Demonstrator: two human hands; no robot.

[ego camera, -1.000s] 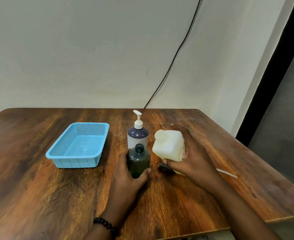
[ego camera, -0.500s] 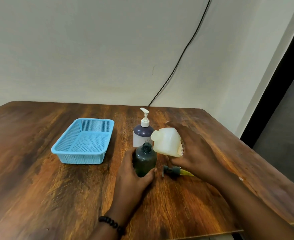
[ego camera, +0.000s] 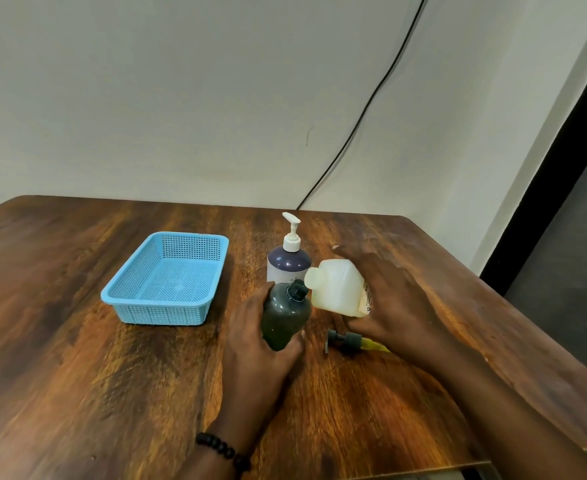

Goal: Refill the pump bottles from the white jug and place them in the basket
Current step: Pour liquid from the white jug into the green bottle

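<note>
white jug (ego camera: 337, 289) tipped further, spout now touching dark bottle's (ego camera: 285, 315) open neck

1. A plain, pale grey-white wall (ego camera: 181, 98) fills the upper part of the view.
2. A thin black cable (ego camera: 371, 98) runs diagonally down the wall and drops behind the table's far edge.
3. The wooden table (ego camera: 77, 375) is dark brown with strong grain and glossy patches of reflected light.
4. At the right, a pale wall corner meets a black frame (ego camera: 541, 209) bordering a dark grey panel (ego camera: 576, 258).
</note>
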